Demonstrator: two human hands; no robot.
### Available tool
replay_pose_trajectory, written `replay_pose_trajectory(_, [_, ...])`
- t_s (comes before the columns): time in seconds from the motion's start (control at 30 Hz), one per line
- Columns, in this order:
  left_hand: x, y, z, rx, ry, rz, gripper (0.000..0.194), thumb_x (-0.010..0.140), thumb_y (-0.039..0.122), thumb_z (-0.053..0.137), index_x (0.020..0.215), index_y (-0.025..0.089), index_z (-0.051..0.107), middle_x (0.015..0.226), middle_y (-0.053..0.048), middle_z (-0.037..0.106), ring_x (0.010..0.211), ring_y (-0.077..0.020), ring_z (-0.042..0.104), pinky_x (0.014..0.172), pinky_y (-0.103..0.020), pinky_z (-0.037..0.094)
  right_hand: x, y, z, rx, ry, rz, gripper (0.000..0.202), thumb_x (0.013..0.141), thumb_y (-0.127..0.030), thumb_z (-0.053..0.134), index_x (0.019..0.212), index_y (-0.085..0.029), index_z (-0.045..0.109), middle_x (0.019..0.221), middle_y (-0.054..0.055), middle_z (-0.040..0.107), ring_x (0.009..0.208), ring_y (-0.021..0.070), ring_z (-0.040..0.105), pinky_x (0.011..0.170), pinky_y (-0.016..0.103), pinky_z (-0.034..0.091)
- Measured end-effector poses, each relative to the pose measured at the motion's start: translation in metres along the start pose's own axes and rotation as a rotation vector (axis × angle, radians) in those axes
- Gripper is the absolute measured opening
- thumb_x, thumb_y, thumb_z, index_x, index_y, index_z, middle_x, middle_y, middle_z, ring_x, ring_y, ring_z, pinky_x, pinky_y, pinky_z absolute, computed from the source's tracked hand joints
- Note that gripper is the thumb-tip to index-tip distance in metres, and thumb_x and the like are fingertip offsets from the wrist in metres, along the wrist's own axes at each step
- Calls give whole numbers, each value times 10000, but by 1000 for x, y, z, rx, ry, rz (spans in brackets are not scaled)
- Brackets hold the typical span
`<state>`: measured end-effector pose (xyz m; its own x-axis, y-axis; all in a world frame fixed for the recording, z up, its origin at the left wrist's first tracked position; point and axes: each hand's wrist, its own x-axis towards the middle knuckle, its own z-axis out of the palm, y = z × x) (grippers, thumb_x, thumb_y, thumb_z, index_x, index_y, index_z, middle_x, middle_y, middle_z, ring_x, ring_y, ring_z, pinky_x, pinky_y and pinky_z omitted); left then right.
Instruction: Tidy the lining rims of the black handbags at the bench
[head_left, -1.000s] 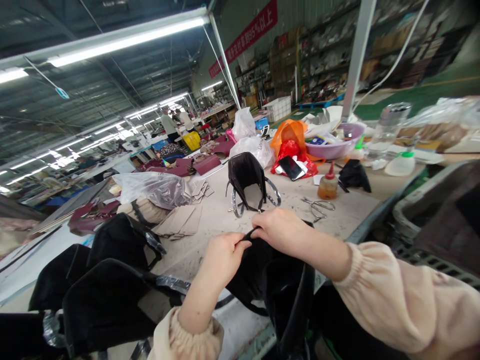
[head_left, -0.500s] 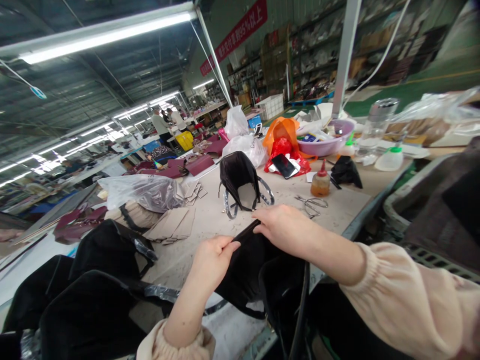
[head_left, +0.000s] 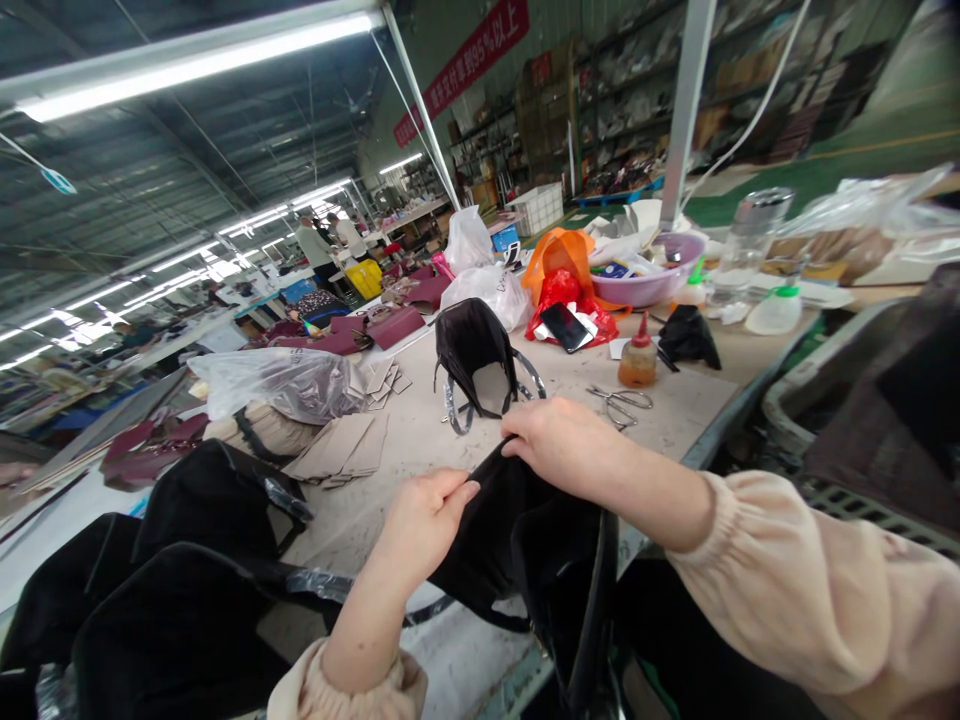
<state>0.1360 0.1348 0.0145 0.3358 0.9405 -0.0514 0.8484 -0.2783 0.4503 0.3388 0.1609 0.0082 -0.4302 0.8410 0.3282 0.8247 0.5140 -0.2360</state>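
"What's at the near edge of the worktable (head_left: 420,440)?"
"A black bag (head_left: 480,545), its upper edge pinched tightly by the left hand (head_left: 426,522) and, just beside it, the right hand (head_left: 562,447)."
"Anything smaller?"
"An amber bottle (head_left: 637,364), farther back, with scissors (head_left: 615,398) near it."

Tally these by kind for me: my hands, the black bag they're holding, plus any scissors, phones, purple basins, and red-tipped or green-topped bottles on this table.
Left hand and right hand: 2
Held black bag: 1
Scissors: 1
Phone: 1
Purple basin: 1
Red-tipped bottle: 1
Green-topped bottles: 2
Total: 9
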Motion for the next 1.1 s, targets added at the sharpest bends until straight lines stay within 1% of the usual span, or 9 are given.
replay_pose_trajectory(0.23, [-1,5,-5,113,-16,43,333,884,341,426,592,182,450,573,36,466,576,-106,454,577,-236,298,3,0,0,-37,-31,-1,155,854,-312,564,763,-201,623,806,24,674,785,175,612,657,248,385])
replay_pose_trajectory(0.33, [5,15,-6,204,-13,61,301,872,416,454,685,205,557,602,27,548,585,-125,494,575,-246,292,6,0,-1,-32,-34,-4,157,850,-310,567,760,-197,626,799,28,675,783,180,620,651,250,394])
replay_pose_trajectory(0.47, [18,25,-1,322,41,9,235,864,358,472,727,218,603,626,2,605,601,-150,540,564,-255,278,5,0,-6,-21,-66,13,147,844,-308,577,767,-195,632,817,30,683,811,187,630,667,250,410])
replay_pose_trajectory(0.57, [22,24,4,370,74,-52,266,862,343,458,668,213,585,598,-8,603,586,-155,543,545,-256,255,-4,-1,-15,-15,-53,11,115,823,-297,599,894,-212,629,852,22,688,820,191,636,657,252,418])
replay_pose_trajectory(0.63, [23,22,6,377,103,-82,270,861,346,450,663,214,578,604,-10,607,591,-156,545,543,-256,245,-12,-2,-22,-45,-22,31,198,816,-287,601,1003,-221,607,858,22,689,794,198,640,623,258,418])
replay_pose_trajectory(0.7, [22,21,7,366,114,-82,272,859,349,450,652,213,563,601,-6,600,592,-152,536,546,-253,241,-18,-1,-27,-96,-8,86,227,822,-289,592,1039,-221,604,837,26,687,753,206,641,589,265,415])
replay_pose_trajectory(0.8, [20,21,8,333,111,-68,279,853,348,455,625,209,534,563,7,553,566,-139,497,545,-250,234,-19,1,-30,-141,-28,149,166,841,-317,570,957,-227,648,802,29,684,732,211,639,578,271,418])
replay_pose_trajectory(0.93, [18,23,10,276,109,-74,290,850,336,460,595,201,488,510,29,463,516,-119,426,534,-246,220,-14,3,-27,-171,-15,172,163,846,-342,561,830,-227,675,815,33,682,723,209,634,564,268,416])
replay_pose_trajectory(1.1, [15,22,10,221,85,-31,302,858,328,446,588,195,463,500,41,412,500,-109,393,530,-245,218,-10,5,-22,-177,-6,184,182,845,-357,558,805,-228,681,825,37,679,700,198,624,551,255,404])
